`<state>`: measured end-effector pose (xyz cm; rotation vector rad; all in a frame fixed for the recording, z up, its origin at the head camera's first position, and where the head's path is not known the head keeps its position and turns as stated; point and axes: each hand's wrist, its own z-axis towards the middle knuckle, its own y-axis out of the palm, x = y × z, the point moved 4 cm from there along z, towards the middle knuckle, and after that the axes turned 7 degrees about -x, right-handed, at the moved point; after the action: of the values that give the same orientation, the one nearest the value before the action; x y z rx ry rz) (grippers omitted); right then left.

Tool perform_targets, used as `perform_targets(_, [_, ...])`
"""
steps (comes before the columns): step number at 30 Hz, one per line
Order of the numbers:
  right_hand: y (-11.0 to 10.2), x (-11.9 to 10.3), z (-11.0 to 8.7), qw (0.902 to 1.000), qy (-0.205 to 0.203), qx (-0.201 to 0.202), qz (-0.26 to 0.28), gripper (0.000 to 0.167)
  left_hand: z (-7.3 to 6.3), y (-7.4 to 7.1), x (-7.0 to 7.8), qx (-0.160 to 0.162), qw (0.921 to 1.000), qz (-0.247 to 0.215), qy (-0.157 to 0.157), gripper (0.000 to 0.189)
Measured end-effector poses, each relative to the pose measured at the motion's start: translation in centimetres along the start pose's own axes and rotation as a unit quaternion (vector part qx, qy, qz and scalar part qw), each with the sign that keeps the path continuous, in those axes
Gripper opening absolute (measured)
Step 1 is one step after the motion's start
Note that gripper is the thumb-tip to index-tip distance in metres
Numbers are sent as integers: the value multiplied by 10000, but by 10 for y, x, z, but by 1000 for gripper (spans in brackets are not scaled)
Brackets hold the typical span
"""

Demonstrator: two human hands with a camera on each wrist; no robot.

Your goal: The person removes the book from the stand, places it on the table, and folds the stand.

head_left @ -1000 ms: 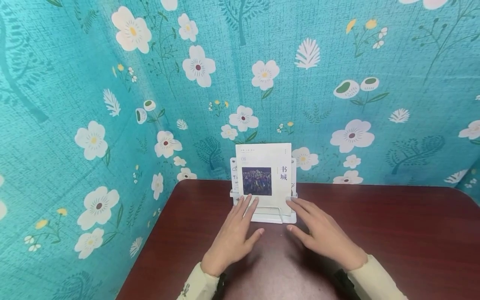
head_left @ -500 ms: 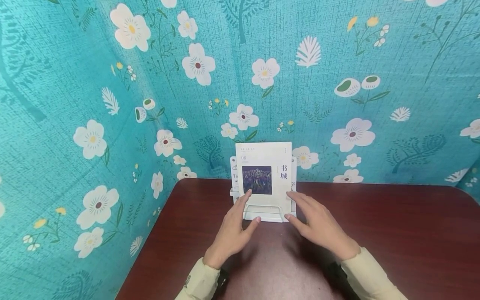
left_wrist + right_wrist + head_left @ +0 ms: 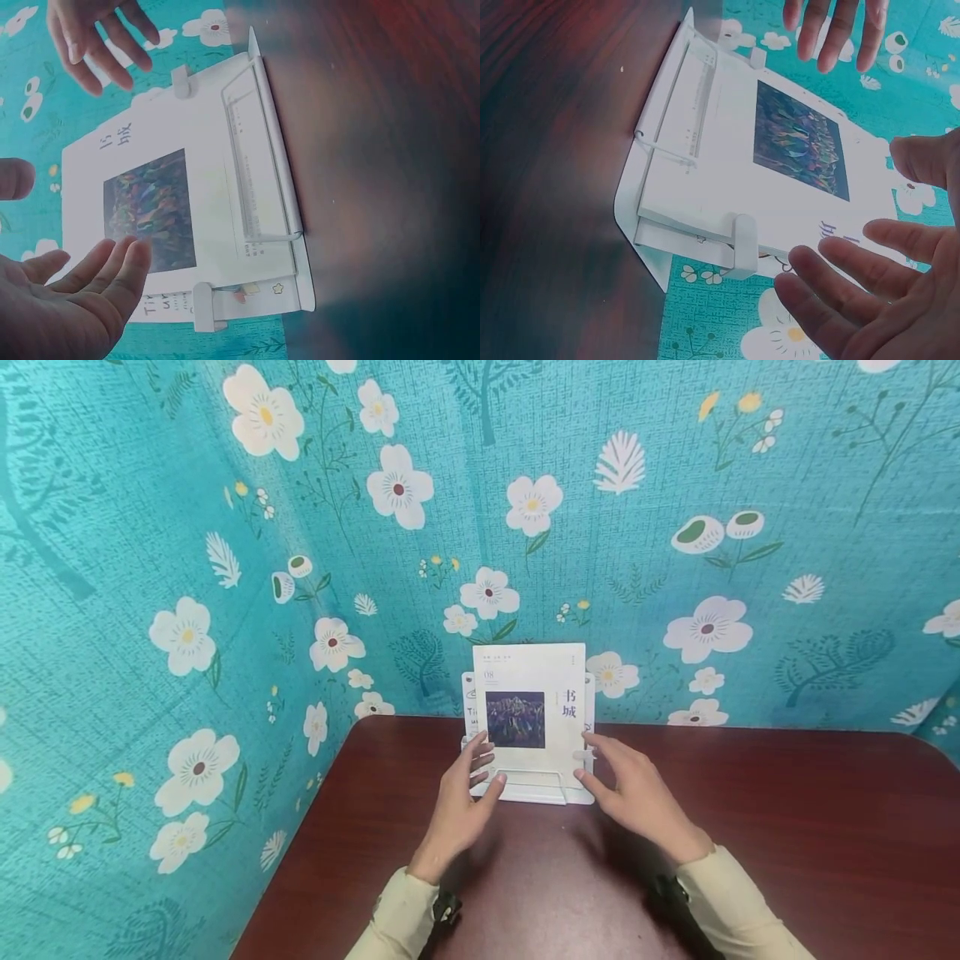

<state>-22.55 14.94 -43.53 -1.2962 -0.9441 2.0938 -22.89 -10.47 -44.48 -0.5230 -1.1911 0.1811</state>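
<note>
A white book (image 3: 525, 672) with a dark square picture on its cover leans upright on a white book stand (image 3: 536, 796). My left hand (image 3: 457, 802) is by the book's lower left edge, fingers loosely bent and spread. On the opposite side, my right hand (image 3: 641, 797) has its fingertips near the lower right edge. Both wrist views show gaps around the hands, and neither grips anything. A wire holder (image 3: 271, 238) crosses the cover's bottom. White side clips (image 3: 744, 247) sit at the book's edges, and part of the stand's printed back panel is covered by the book.
The stand rests on a dark red-brown table (image 3: 750, 827) near its back edge. Behind it hangs a teal cloth (image 3: 600, 568) with white flowers, which also runs along the left side. Dark wrist cameras show below both sleeves.
My left hand has moved from in front of the cover out to its left edge. The right hand has shifted slightly outward and up. The book and stand have stayed in place.
</note>
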Motion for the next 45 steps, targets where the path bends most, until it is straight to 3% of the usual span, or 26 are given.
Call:
perform_targets(10, [1,10,9,9987,185,146,450,56,8,-6,-11,207,9976,-657,-113,60])
perform_targets(19, [4,17,21,9953,481,311,784,51,21,-15,-23,414,9880,-1315,-703,55])
perform_targets(23, [5,20,26,9910,744,369,1049,51,27,-19,-28,601,9858,-1346,-799,53])
perform_targets(29, [5,19,29,9888,914,337,1128,53,35,-21,-35,557,9786,-1646,-1104,52])
perform_targets(45, [2,24,36,9812,1291,332,1399,47,51,-25,-47,800,9784,-1515,-1160,44])
